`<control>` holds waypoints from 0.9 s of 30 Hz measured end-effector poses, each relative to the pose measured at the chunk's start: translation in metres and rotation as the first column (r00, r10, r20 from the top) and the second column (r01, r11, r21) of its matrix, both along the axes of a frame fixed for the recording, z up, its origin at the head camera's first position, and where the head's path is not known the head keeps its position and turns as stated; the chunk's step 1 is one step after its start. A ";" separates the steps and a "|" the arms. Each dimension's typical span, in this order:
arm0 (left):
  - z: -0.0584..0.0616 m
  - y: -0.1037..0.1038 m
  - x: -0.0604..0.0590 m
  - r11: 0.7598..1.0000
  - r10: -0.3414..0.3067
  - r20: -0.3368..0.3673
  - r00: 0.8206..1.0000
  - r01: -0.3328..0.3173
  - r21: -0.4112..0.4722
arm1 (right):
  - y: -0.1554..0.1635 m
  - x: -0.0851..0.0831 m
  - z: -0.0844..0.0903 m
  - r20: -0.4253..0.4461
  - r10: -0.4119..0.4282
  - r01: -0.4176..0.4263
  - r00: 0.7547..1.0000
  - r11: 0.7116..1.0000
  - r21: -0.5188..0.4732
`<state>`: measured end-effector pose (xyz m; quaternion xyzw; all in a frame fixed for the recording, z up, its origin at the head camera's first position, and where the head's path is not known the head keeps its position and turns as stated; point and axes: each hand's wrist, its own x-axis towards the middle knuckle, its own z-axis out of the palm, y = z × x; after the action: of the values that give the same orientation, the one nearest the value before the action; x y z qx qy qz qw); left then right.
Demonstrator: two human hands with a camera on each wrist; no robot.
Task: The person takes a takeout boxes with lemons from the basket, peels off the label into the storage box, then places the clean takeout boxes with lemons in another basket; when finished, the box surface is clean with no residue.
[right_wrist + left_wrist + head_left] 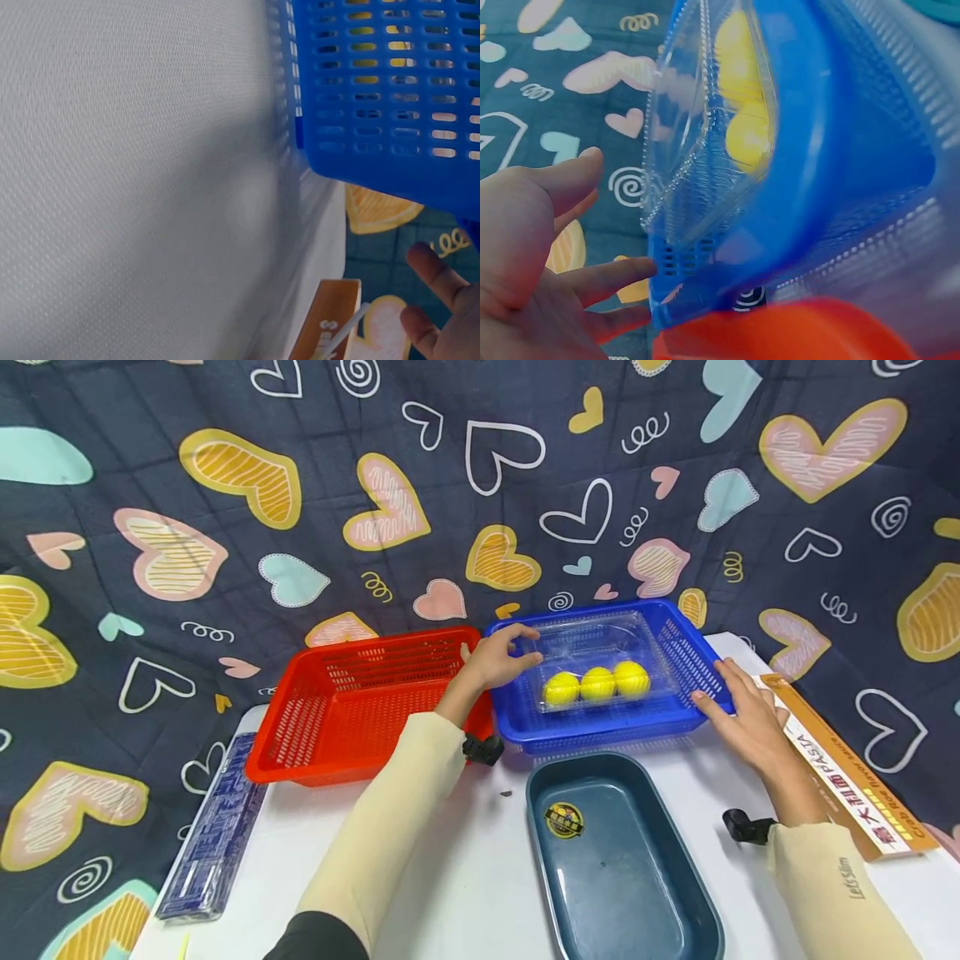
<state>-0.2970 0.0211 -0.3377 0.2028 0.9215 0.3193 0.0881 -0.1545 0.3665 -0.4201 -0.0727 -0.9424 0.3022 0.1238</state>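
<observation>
So both hands flank the blue basket (pixel 678 656) | left hand (pixel 495 658) loosely on its rim | right hand (pixel 746 714) flat against the far side, steadying | yellow balls (pixel 597 683) in a clear tray between | neither grip clenched

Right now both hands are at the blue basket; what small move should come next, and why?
Probably close the left hand on the clear plastic box and lift it. The hand already reaches over the blue basket rim toward the box with three yellow balls, while the right hand steadies the basket.
</observation>
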 end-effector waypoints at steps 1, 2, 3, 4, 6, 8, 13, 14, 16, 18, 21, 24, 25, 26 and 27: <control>0.000 -0.002 0.003 1.000 0.000 -0.005 1.000 0.000 0.016 | 0.001 0.000 0.000 0.001 0.002 -0.002 1.000 1.000 0.002; 0.000 -0.004 0.006 1.000 0.003 -0.007 1.000 -0.003 0.030 | 0.003 0.000 0.001 0.003 0.003 -0.003 1.000 1.000 0.004; 0.000 -0.006 0.009 0.999 0.004 -0.008 1.000 -0.004 0.045 | 0.004 0.000 0.001 0.003 0.004 -0.004 1.000 1.000 0.004; -0.001 -0.009 0.012 0.998 0.004 -0.008 1.000 -0.004 0.063 | 0.005 0.000 0.001 0.004 0.005 -0.005 1.000 1.000 0.003; -0.002 -0.014 0.018 0.995 0.012 -0.010 1.000 -0.011 0.095 | 0.008 0.000 0.002 0.002 0.007 -0.007 1.000 1.000 0.000; -0.004 -0.019 0.024 0.991 0.024 -0.013 1.000 -0.023 0.129 | 0.010 0.000 0.002 0.001 0.007 -0.007 1.000 1.000 -0.004; -0.006 -0.036 0.039 0.978 0.086 -0.046 0.995 -0.075 0.197 | 0.014 0.000 0.004 0.010 0.000 0.000 1.000 1.000 -0.003; -0.006 -0.039 0.042 0.974 0.097 -0.055 0.994 -0.083 0.209 | 0.015 0.000 0.004 0.013 -0.002 0.002 1.000 1.000 -0.002; -0.007 -0.047 0.047 0.968 0.117 -0.072 0.991 -0.098 0.231 | 0.018 -0.001 0.006 0.023 -0.007 0.007 1.000 1.000 0.005; -0.009 -0.054 0.050 0.964 0.132 -0.089 0.987 -0.107 0.244 | 0.020 -0.002 0.008 0.033 -0.011 0.011 0.999 1.000 0.017; -0.011 -0.065 0.057 0.959 0.154 -0.107 0.982 -0.122 0.257 | 0.024 -0.003 0.012 0.046 -0.017 0.015 0.999 0.999 0.040; -0.014 -0.076 0.063 0.952 0.174 -0.112 0.978 -0.138 0.273 | 0.027 -0.003 0.016 0.049 -0.022 0.019 0.999 0.998 0.061; -0.015 -0.080 0.065 0.949 0.181 -0.114 0.977 -0.143 0.281 | 0.027 -0.003 0.017 0.044 -0.025 0.022 0.999 0.998 0.065; -0.016 -0.083 0.067 0.947 0.184 -0.116 0.976 -0.144 0.288 | 0.027 -0.003 0.018 0.036 -0.030 0.027 0.999 0.997 0.068; -0.017 -0.086 0.069 0.945 0.187 -0.115 0.976 -0.147 0.293 | 0.026 -0.003 0.018 0.027 -0.034 0.032 0.999 0.997 0.073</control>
<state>-0.2279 -0.0648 -0.3542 0.1563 0.8841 0.4391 -0.0346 -0.1577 0.3929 -0.4016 -0.0879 -0.9530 0.2649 0.1178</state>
